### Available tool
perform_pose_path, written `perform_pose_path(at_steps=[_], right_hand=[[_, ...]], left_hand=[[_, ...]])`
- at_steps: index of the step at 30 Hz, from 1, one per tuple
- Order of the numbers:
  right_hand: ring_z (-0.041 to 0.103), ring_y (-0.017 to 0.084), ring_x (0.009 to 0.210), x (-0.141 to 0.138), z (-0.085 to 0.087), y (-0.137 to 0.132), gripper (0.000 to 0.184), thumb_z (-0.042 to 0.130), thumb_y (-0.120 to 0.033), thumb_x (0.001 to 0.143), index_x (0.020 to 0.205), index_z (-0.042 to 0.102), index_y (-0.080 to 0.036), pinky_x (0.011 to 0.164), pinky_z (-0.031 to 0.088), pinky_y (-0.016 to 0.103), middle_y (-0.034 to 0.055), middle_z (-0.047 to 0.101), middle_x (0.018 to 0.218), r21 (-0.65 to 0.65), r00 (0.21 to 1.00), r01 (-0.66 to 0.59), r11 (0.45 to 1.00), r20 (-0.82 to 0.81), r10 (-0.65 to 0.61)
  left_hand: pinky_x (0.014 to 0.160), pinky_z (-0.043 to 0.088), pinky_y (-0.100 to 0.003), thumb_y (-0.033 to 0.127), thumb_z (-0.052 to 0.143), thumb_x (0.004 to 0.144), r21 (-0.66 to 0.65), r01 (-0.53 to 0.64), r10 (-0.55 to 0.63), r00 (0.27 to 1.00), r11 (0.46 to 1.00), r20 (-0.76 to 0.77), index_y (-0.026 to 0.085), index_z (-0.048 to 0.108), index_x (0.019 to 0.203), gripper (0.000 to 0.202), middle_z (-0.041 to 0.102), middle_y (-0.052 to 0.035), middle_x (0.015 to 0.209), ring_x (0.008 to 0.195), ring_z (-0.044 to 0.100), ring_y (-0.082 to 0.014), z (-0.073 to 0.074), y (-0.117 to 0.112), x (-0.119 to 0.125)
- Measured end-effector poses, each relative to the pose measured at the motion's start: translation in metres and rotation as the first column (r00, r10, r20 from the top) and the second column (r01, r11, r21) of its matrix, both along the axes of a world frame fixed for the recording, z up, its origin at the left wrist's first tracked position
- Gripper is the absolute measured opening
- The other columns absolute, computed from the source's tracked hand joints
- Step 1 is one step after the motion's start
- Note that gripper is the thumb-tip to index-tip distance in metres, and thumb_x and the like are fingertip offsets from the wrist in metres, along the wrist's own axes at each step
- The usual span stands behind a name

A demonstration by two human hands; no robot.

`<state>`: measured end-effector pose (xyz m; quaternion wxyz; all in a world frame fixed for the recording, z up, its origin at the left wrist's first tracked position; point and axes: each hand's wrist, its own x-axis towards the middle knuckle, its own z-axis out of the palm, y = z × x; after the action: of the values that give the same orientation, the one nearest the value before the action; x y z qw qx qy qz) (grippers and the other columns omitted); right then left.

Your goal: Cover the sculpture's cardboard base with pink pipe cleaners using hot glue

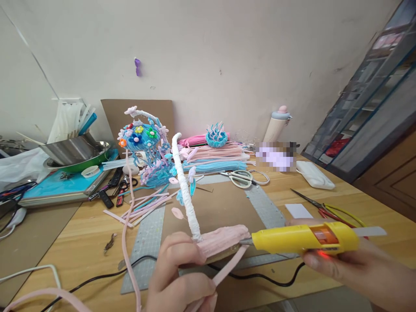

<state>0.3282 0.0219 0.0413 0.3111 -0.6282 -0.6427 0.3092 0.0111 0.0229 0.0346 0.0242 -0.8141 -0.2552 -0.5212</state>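
My left hand (183,273) is closed around a base (224,239) covered in fuzzy pink strips. From that base rises a white wrapped stem (185,190), hooked at its top. A loose pink chenille strip (231,265) runs out of the same fingers up to the base's right end. In my right hand (349,264) is a yellow hot glue gun (292,239) with a glue stick (372,231) protruding from its back and a red light glowing below. Its metal nozzle (246,241) meets the right end of the pink base, by the strip.
A decorated jellyfish-like piece (139,138) stands behind, left of bundled blue chenille stems (214,166). White-handled scissors (240,178) and pliers-like red and yellow handles (341,213) lie around a grey cutting mat (146,247). A black cord (107,275) crosses the table.
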Motion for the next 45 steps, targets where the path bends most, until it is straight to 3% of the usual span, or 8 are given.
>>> perform_pose_path(at_steps=[6, 10, 15, 22, 27, 32, 37, 45], right_hand=[[0.076, 0.034, 0.091, -0.018, 0.009, -0.005, 0.047, 0.071, -0.077, 0.067, 0.079, 0.082, -0.033, 0.079, 0.065, 0.037, 0.0032, 0.082, 0.092, 0.016, 0.996, -0.020, 1.000, -0.089, 0.021], [0.077, 0.032, 0.088, -0.018, 0.011, -0.001, 0.039, 0.073, -0.070, 0.071, 0.085, 0.082, -0.034, 0.073, 0.066, 0.034, 0.0024, 0.082, 0.099, 0.084, 0.984, -0.169, 0.982, -0.037, 0.173], [0.076, 0.032, 0.091, -0.021, 0.016, -0.001, 0.045, 0.069, -0.075, 0.072, 0.084, 0.081, -0.033, 0.075, 0.065, 0.033, 0.0017, 0.081, 0.094, 0.056, 0.986, -0.163, 0.985, -0.024, 0.165], [0.068, 0.021, 0.068, -0.028, 0.020, 0.002, 0.023, 0.069, -0.057, 0.083, 0.082, 0.073, -0.035, 0.066, 0.061, 0.026, -0.0045, 0.072, 0.077, 0.129, 0.929, -0.370, 0.920, 0.042, 0.368], [0.055, 0.016, 0.051, -0.041, 0.034, 0.004, 0.035, 0.066, -0.063, 0.084, 0.071, 0.065, -0.031, 0.057, 0.055, 0.024, -0.0061, 0.059, 0.063, 0.196, 0.895, -0.444, 0.874, 0.043, 0.445], [0.057, 0.018, 0.051, -0.050, 0.043, 0.006, 0.035, 0.061, -0.062, 0.087, 0.072, 0.066, -0.032, 0.050, 0.050, 0.025, -0.0044, 0.062, 0.063, 0.185, 0.882, -0.471, 0.862, 0.103, 0.460], [0.056, 0.021, 0.049, -0.055, 0.048, 0.005, 0.031, 0.067, -0.060, 0.082, 0.068, 0.064, -0.033, 0.049, 0.053, 0.029, -0.0040, 0.063, 0.061, 0.212, 0.878, -0.472, 0.856, 0.200, 0.434], [0.064, 0.020, 0.052, -0.071, 0.063, 0.010, 0.014, 0.077, -0.052, 0.077, 0.074, 0.074, -0.039, 0.050, 0.055, 0.026, -0.0067, 0.070, 0.065, 0.156, 0.850, -0.524, 0.837, 0.032, 0.526]], left_hand=[[0.072, 0.058, -0.034, 0.000, 0.058, 0.072, 0.044, 0.012, -0.014, 0.999, 0.999, 0.052, 0.019, 0.064, 0.078, 0.021, 0.057, -0.0051, 0.090, 0.082, 0.059, -0.0186, 0.000, 0.002, 0.002], [0.073, 0.058, -0.034, 0.001, 0.060, 0.075, 0.039, 0.004, -0.005, 0.999, 0.999, 0.032, 0.020, 0.064, 0.077, 0.019, 0.058, -0.0049, 0.088, 0.082, 0.060, -0.0191, 0.000, 0.001, 0.003], [0.074, 0.058, -0.034, 0.001, 0.059, 0.075, 0.035, -0.010, 0.010, 1.000, 0.999, -0.003, 0.022, 0.063, 0.080, 0.022, 0.059, -0.0050, 0.090, 0.085, 0.059, -0.0193, 0.000, -0.001, 0.001], [0.075, 0.060, -0.033, 0.003, 0.061, 0.078, 0.035, -0.023, 0.023, 1.000, 0.999, 0.016, 0.022, 0.058, 0.078, 0.019, 0.061, -0.0043, 0.089, 0.087, 0.063, -0.0192, -0.002, -0.001, 0.000], [0.071, 0.060, -0.034, 0.007, 0.060, 0.079, 0.024, -0.010, 0.008, 0.998, 1.000, 0.058, 0.022, 0.055, 0.075, 0.016, 0.059, -0.0045, 0.089, 0.085, 0.063, -0.0197, -0.005, 0.002, 0.003], [0.068, 0.060, -0.035, 0.015, 0.054, 0.088, 0.082, -0.063, 0.046, 0.979, 0.995, 0.197, 0.023, 0.048, 0.072, 0.019, 0.057, -0.0058, 0.090, 0.085, 0.061, -0.0208, -0.012, 0.003, 0.007], [0.077, 0.061, -0.037, 0.005, 0.056, 0.075, -0.024, -0.015, 0.018, 0.994, 1.000, 0.110, 0.021, 0.051, 0.077, 0.017, 0.057, -0.0065, 0.098, 0.094, 0.061, -0.0227, -0.009, -0.001, 0.003], [0.067, 0.058, -0.035, 0.014, 0.053, 0.084, 0.051, -0.079, 0.066, 0.975, 0.996, 0.213, 0.023, 0.046, 0.072, 0.016, 0.055, -0.0057, 0.092, 0.084, 0.060, -0.0213, -0.015, 0.003, 0.011]])
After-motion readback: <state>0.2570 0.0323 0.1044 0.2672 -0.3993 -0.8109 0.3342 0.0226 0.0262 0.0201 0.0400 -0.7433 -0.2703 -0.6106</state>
